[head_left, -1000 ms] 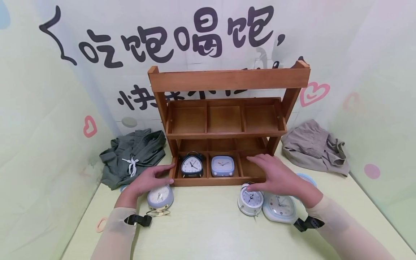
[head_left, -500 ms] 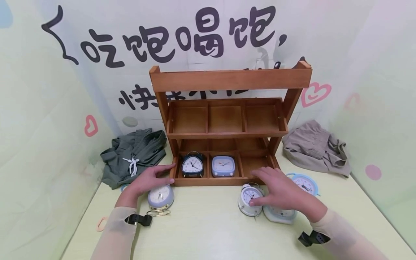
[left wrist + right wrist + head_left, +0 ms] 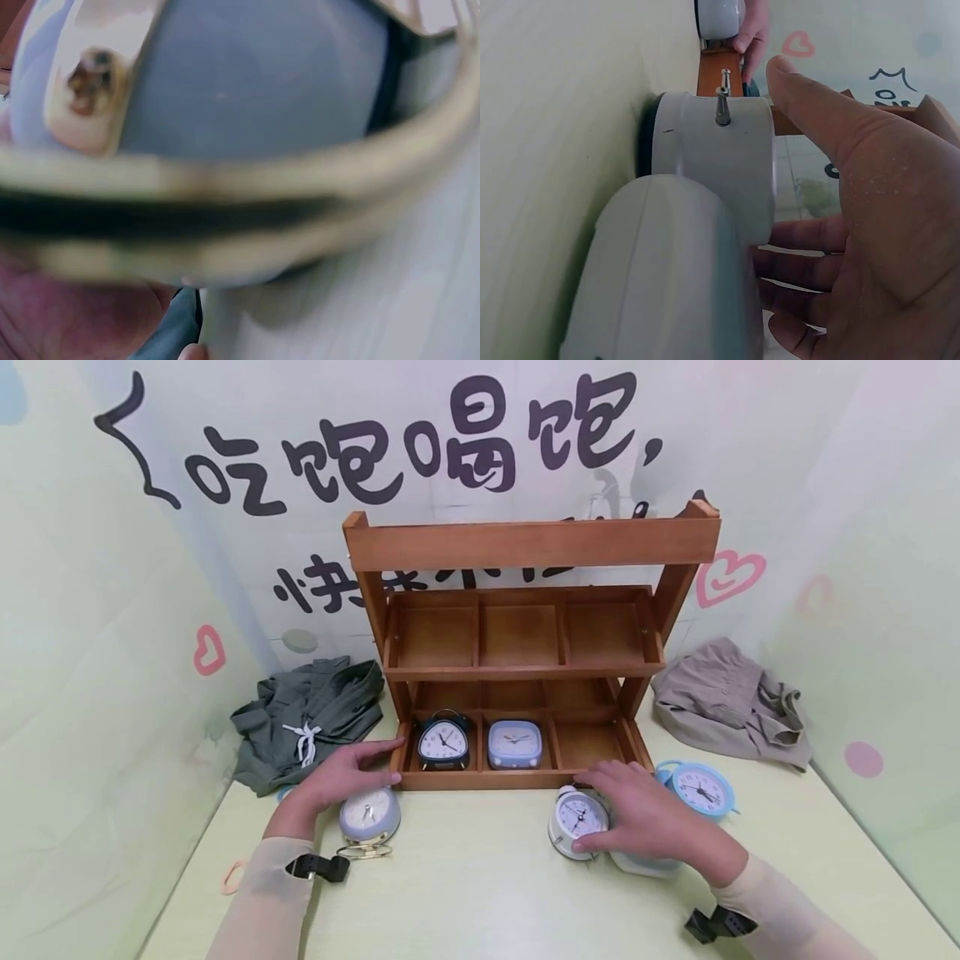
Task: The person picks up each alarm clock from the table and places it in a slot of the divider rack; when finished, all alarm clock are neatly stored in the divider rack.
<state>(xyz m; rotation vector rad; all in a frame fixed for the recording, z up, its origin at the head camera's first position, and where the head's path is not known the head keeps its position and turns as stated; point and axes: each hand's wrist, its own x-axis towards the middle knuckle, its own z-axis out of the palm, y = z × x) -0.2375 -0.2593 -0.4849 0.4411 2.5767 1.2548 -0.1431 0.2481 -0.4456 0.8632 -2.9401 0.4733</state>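
My left hand (image 3: 341, 781) rests its fingertips and thumb against the left end of a wooden shelf (image 3: 510, 782). Close below that hand lies a lavender alarm clock (image 3: 370, 814) with a gold base; its underside fills the left wrist view. Over a white twin-bell alarm clock (image 3: 577, 817) lying face up, my right hand (image 3: 652, 814) spreads its fingers along the far side, thumb above the near part of the dial. In the right wrist view a gap shows between thumb and white clock (image 3: 727, 154). A pale rounded clock (image 3: 647, 866) is mostly hidden beneath that hand.
The lower tray holds a black triangular clock (image 3: 442, 742) and a blue square clock (image 3: 514, 744). A light-blue clock (image 3: 701, 789) lies right of the shelf. Folded dark green clothing (image 3: 307, 718) and taupe clothing (image 3: 723, 702) flank the shelf. A pink ring (image 3: 233, 877) lies far left.
My right hand has come down and toward me, from the right compartment of the lower tray to the white clock. The light-blue clock is now uncovered. My left hand has stayed put.
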